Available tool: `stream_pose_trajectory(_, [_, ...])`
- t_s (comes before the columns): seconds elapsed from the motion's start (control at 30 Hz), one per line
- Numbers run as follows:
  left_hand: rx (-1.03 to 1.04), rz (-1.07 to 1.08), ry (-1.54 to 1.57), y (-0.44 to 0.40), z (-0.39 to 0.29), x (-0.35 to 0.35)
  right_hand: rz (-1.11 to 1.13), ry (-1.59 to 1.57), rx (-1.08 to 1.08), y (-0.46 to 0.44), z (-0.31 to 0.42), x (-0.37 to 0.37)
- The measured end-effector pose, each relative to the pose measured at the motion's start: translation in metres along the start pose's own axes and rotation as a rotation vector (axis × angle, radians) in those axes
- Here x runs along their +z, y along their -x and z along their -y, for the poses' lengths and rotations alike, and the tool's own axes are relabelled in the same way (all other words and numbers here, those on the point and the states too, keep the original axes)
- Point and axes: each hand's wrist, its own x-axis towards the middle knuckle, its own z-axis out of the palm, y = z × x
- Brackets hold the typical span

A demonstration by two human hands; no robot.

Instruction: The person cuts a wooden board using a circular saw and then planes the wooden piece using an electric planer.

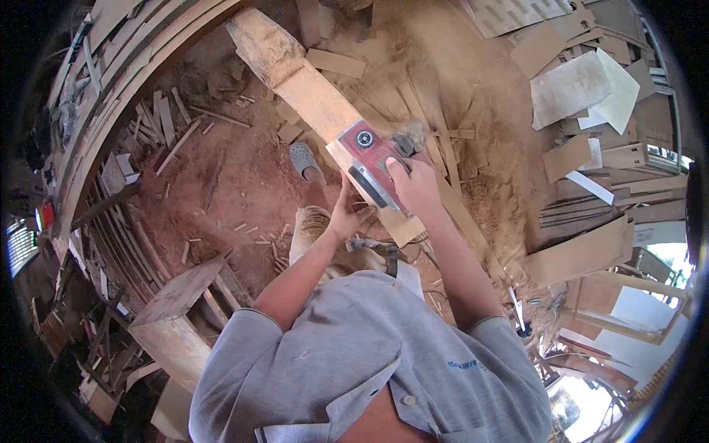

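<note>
A red electric planer [378, 164] lies on a long, pale wooden plank [317, 96] that slants from the upper left toward my body. My right hand [417, 186] is closed around the planer's handle, with the thumb on top. My left hand [347, 215] is at the plank's near-left edge, close beside the planer. Its thumb points along the edge, and its fingers appear to hold the plank, partly hidden by it. The plank's near end [401, 227] shows just below the planer. The planer's underside is hidden against the wood.
Reddish sawdust covers the ground [214, 184], with wood scraps [162, 118] scattered about. A foot in a grey clog [303, 160] stands left of the plank. Board offcuts [572, 88] pile up at the right. A wooden box [177, 317] sits at the lower left, and long curved boards [111, 96] line the left side.
</note>
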Motion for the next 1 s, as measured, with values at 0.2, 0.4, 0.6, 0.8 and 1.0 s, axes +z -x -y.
stream_pose_trajectory(0.2, [-0.011,0.032,0.031,-0.001,-0.003,0.000,-0.056,-0.005,-0.072,-0.022,0.010,0.018])
stream_pose_trajectory(0.4, [0.010,0.037,0.028,-0.002,-0.006,0.001,-0.026,0.007,-0.047,-0.043,0.010,0.029])
stream_pose_trajectory(0.6, [0.062,0.035,-0.023,-0.005,-0.002,-0.002,0.014,0.008,-0.002,-0.056,0.028,0.032])
stream_pose_trajectory(0.8, [0.042,0.030,-0.081,-0.006,-0.004,-0.002,-0.054,0.070,-0.129,-0.075,0.039,0.044])
stream_pose_trajectory(1.0, [0.007,-0.008,0.061,-0.009,-0.016,0.011,0.043,-0.103,-0.148,-0.091,0.044,0.047])
